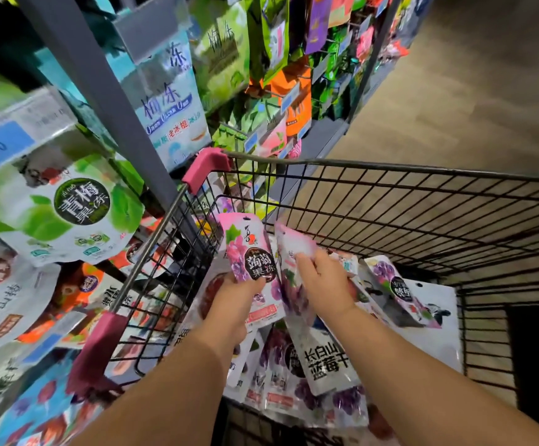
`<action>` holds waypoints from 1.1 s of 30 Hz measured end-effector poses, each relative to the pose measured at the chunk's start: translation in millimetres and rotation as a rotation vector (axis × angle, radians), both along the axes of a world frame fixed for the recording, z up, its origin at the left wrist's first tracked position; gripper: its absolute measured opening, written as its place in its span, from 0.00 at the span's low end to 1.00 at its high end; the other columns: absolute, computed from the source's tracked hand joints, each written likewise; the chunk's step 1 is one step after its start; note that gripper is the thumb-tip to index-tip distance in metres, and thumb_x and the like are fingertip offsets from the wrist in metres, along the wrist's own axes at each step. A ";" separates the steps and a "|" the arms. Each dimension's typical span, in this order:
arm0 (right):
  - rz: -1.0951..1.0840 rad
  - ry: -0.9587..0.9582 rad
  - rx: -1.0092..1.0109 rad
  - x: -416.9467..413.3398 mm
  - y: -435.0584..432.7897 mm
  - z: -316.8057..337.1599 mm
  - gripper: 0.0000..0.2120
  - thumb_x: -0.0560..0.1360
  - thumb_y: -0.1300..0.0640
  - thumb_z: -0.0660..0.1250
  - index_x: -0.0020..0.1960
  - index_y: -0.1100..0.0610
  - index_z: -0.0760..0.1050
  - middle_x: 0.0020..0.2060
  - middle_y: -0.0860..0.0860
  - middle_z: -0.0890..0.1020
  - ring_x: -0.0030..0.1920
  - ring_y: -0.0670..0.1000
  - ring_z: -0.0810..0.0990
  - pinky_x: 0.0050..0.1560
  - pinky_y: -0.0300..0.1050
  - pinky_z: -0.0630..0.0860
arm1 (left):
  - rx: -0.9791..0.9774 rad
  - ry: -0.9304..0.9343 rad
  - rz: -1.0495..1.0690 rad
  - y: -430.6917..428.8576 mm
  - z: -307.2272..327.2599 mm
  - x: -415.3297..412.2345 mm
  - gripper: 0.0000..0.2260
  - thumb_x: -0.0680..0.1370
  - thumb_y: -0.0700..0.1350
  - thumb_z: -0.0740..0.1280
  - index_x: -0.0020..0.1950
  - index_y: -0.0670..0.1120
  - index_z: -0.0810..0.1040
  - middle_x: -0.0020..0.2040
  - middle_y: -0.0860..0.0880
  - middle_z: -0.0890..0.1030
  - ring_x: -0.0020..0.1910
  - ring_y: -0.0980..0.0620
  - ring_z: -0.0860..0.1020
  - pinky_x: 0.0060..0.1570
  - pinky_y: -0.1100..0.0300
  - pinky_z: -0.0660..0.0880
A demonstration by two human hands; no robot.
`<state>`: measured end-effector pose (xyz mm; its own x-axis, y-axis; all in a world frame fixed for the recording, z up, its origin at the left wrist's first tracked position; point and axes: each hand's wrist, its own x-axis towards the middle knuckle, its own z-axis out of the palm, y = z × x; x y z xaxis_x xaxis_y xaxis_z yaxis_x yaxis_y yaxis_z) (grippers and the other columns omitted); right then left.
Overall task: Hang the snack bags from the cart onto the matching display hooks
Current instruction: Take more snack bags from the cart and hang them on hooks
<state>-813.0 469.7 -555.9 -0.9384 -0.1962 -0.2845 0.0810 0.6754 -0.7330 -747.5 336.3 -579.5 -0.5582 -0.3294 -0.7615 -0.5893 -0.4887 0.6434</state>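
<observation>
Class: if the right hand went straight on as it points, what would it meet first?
The right hand, gripping a purple bag, would likely first meet the left hand's grape jelly bag; depth unclear.

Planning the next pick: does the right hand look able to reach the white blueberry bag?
Likely not yet: the white blueberry bag lies mostly uncovered below the right hand, which grips a pink bag.

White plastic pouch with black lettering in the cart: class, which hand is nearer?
Right. The right hand, gripping a pinkish-purple bag, is just above the white pouch; the left hand sits farther left, holding a pink grape-print bag.
</observation>
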 end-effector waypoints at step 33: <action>-0.047 -0.639 -0.698 25.8 29.9 75.9 0.23 0.62 0.61 0.77 0.55 0.62 0.76 0.43 0.58 0.83 0.37 0.54 0.80 0.38 0.44 0.75 | 0.074 0.153 -0.169 -55.3 57.9 23.7 0.43 0.55 0.68 0.79 0.65 0.51 0.76 0.66 0.44 0.77 0.63 0.39 0.76 0.63 0.35 0.69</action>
<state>-787.2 499.6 -480.0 -0.6566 -0.4820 -0.5801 0.6232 0.0866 -0.7773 -723.9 281.1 -521.6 -0.7118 -0.1679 -0.6820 -0.5649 -0.4402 0.6979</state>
